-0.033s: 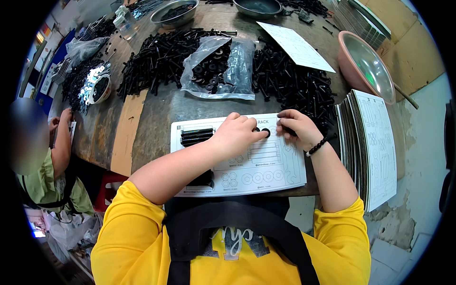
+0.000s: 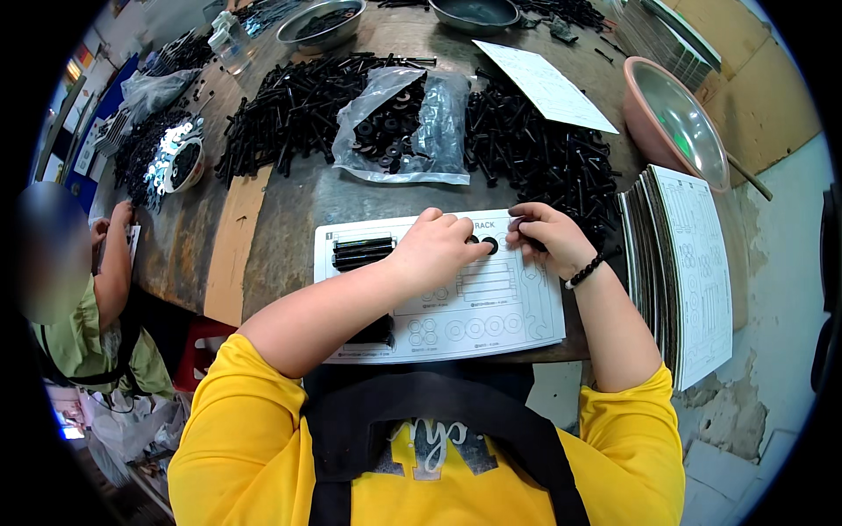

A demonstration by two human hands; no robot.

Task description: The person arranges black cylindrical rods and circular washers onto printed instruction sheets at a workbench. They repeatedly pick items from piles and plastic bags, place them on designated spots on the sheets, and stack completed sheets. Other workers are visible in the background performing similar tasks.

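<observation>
Closest to me, a printed sheet (image 2: pixel 548 307) is lying along the near edge of the tabletop (image 2: pixel 289 210), with black bolts (image 2: pixel 361 252) sitting side by side near its far left corner. The left hand (image 2: pixel 465 241) is reaching across to the sheet's far edge, its fingertips resting right at two round black pieces (image 2: pixel 490 246); I can't tell whether they are pinching one. The right hand (image 2: pixel 531 232) is hovering just beside, apart from the left, its fingers curling around something dark, and their grip is hard to make out. Working well here probably means keeping the round pieces flat and separate, and keeping the forearm from nudging the bolts, which could be rolling easily. Farther in, a clear plastic bag (image 2: pixel 452 131) is holding black washers, while a white bowl (image 2: pixel 196 171) toward the left edge is holding small black parts. By the right edge a pink basin (image 2: pixel 647 131) is tilting, its contents unclear. Beyond, a steel bowl (image 2: pixel 338 42) is carrying dark parts.
</observation>
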